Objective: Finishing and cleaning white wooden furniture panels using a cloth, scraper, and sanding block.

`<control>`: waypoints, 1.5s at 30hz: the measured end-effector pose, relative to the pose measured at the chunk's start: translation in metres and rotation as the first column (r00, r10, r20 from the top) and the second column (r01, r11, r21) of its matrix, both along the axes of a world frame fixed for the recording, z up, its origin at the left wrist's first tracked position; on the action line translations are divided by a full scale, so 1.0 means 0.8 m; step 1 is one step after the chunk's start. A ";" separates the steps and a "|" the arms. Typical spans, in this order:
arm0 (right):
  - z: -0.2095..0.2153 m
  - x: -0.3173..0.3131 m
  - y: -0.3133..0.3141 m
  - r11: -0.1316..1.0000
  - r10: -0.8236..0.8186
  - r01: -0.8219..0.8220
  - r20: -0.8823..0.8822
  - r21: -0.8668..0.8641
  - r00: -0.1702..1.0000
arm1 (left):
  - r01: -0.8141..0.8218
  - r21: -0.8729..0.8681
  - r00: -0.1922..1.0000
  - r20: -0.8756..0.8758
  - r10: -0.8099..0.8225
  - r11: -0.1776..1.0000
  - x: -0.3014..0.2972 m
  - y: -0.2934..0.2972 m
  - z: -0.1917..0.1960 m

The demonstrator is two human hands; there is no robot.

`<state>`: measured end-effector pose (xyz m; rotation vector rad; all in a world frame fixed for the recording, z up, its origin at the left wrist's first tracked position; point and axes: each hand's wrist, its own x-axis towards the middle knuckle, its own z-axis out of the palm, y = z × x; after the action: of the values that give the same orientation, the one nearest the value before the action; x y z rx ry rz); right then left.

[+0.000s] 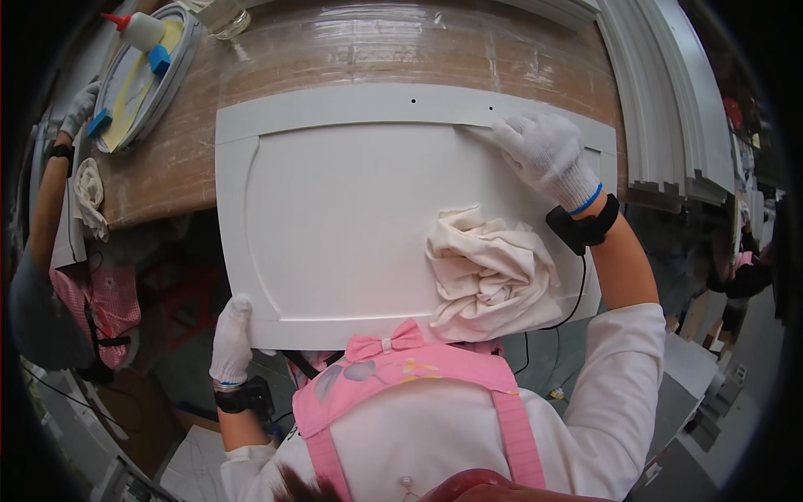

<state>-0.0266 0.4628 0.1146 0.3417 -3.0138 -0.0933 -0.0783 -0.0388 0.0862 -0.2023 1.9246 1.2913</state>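
A white cabinet door panel (pixel 351 209) with a raised frame and a recessed middle lies before me, its far part on the table. My left hand (pixel 232 339), in a white knit glove, grips the panel's near left corner, with the fingers partly hidden at the edge. My right hand (pixel 542 155), gloved too, is closed above the far right part of the frame. A thin pointed grey edge shows at its fingertips along the frame's inner seam; what it belongs to is hidden. A crumpled cream cloth (pixel 493 276) rests on the panel's near right part.
The brown table (pixel 335 67) has a plastic covering. A tray (pixel 186 58) at the far left holds a white bottle (pixel 142 31) with a red tip and blue blocks (pixel 159 60). White boards (pixel 661 100) are stacked at the right. Another person's gloved hand (pixel 81 107) is at the left.
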 end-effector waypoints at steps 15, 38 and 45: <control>-0.002 -0.004 0.001 0.999 0.035 -0.035 0.003 -0.038 0.999 | -0.070 0.032 0.996 0.049 0.068 0.997 -0.001 0.005 -0.006; 0.004 -0.003 0.011 0.995 0.094 -0.092 0.050 -0.049 0.994 | -0.033 0.005 0.996 0.084 0.033 0.999 -0.006 -0.014 -0.011; 0.001 -0.005 0.003 0.999 0.046 -0.046 0.112 -0.005 0.993 | -0.024 0.050 0.990 0.143 0.016 0.998 -0.012 -0.003 -0.004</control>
<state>-0.0310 0.4654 0.1158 0.4301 -3.1142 -0.0687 -0.0877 -0.0415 0.0831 -0.2806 1.7709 1.3025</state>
